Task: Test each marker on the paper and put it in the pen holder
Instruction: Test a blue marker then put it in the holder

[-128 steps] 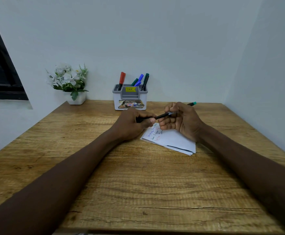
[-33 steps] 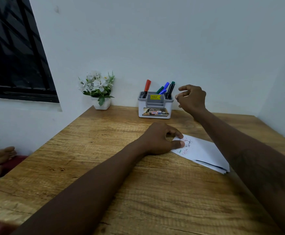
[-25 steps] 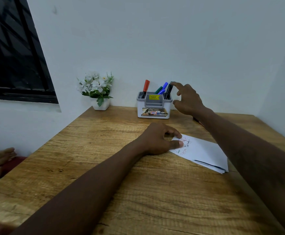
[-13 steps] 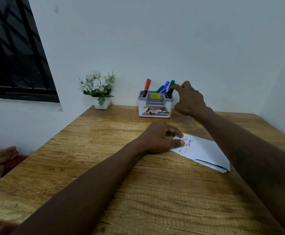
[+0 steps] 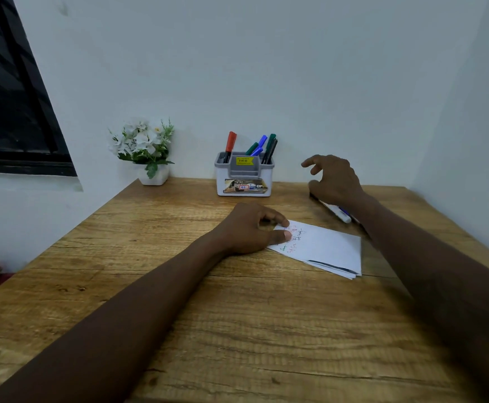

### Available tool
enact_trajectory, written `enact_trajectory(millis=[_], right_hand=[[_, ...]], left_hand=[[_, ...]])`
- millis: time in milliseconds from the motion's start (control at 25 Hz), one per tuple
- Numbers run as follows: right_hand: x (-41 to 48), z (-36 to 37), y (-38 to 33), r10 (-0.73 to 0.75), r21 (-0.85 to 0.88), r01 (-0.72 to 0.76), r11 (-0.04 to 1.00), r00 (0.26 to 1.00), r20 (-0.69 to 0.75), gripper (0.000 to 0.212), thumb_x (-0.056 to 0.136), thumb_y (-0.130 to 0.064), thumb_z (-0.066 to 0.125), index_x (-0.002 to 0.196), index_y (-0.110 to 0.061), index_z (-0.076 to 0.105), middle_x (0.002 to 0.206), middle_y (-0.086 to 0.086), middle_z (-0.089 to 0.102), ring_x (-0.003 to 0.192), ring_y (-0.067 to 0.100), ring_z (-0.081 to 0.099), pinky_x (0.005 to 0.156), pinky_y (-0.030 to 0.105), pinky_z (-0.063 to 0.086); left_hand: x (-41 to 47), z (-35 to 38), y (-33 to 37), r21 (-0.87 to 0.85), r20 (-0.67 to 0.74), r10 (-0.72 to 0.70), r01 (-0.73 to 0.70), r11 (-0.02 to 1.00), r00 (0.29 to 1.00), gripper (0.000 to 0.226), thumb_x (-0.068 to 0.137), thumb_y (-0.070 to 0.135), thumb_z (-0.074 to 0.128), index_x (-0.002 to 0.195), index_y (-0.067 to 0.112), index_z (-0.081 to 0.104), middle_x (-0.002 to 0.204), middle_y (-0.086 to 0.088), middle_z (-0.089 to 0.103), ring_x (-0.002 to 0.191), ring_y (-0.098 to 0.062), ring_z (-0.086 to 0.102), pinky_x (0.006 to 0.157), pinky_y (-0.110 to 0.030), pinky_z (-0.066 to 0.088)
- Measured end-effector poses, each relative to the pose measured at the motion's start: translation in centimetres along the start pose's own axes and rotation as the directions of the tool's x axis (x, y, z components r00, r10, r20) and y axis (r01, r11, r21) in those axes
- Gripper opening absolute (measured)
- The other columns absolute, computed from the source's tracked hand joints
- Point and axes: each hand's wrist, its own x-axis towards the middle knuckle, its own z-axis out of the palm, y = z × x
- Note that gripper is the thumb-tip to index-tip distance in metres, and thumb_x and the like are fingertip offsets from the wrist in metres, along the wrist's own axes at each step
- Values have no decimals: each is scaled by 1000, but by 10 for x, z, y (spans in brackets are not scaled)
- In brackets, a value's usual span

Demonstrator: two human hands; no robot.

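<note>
right hand (image 5: 334, 181) hangs open and empty over the marker (image 5: 337, 212) lying on the table (image 5: 237, 315) beneath its palm; best lower straight, pinch mid-barrel. left hand (image 5: 249, 228), loosely curled, pins the paper (image 5: 324, 245).

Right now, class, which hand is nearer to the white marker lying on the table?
Right. The right hand is just over the marker's far end; the left hand rests on the paper's corner, off to the marker's left.
</note>
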Motion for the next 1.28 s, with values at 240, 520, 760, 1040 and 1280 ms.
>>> enact_trajectory(millis=[240,520,760,1040,1280], right_hand=[[-27,-28,37,258,-90,-257,962,966,-6,10,76,-38,79,79,-28,79,84,-10,75,82,10,67,71,33,58],[-39,-43,45,357,-183,-340,922,932,65,13,78,-32,77,84,-21,80,83,-2,75,72,14,66,61,28,53],[-34,-56,41,507,-277,-436,856,810,294,29,77,-23,75,103,-9,76,85,10,73,55,23,67,55,27,57],[-44,-61,34,489,-15,-492,871,861,140,19,69,-19,86,81,-6,79,72,9,77,60,23,76,67,38,67],[-44,-63,0,333,353,-370,859,929,163,17,74,-18,82,89,-9,83,94,11,79,87,26,74,74,41,64]], left_hand=[[-1,1,-2,9,-20,19,-19,1000,1000,32,85,45,77,114,32,77,122,19,71,107,8,61,87,-13,44],[-1,-1,-3,0,-18,7,-7,1000,1000,33,86,45,76,116,32,76,121,18,72,106,6,61,89,-16,49],[0,0,-2,21,-17,-6,6,1000,1000,33,86,46,75,117,33,75,123,17,71,106,3,60,83,-13,45],[-3,-1,4,4,-24,-5,5,1000,1000,34,85,46,77,116,32,76,121,17,72,102,4,61,86,-18,50],[-7,-2,16,42,-245,21,-11,999,969,41,87,40,77,126,33,69,118,10,71,96,4,58,86,-26,53]])
